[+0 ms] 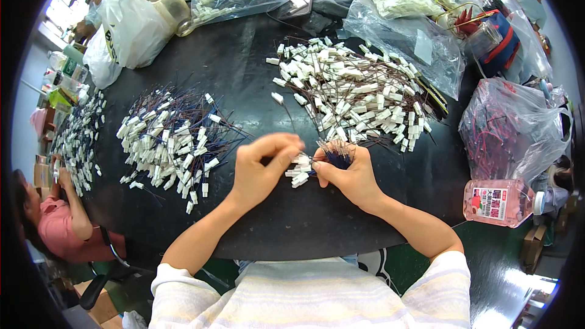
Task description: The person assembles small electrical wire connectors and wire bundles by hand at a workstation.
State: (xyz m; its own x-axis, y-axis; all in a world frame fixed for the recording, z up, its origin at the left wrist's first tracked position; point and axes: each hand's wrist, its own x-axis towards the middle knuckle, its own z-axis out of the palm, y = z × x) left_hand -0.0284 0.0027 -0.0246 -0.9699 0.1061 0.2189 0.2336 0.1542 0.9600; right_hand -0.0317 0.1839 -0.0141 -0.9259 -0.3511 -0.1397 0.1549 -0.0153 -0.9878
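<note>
My left hand point(262, 161) is closed in a pinch over the middle of the black table, its fingertips on what looks like a thin wire. From behind those fingers a dark wire runs up to a single white connector point(278, 97). In my right hand point(353, 175) is a bundle of dark blue wires point(338, 157), with thin metallic ends fanning out at the top. Several white connectors point(298, 173) show between my two hands, just under the fingertips. Whether they hang from the bundle or lie on the table is hard to make out.
Beyond my right hand spreads a large heap of brown-wired white connectors point(365, 94). To the left lies a blue-wired heap point(164, 137). Plastic bags point(396, 18) line the far edge; a pink-liquid bottle point(498, 202) stands right. A co-worker in pink point(64, 225) sits left.
</note>
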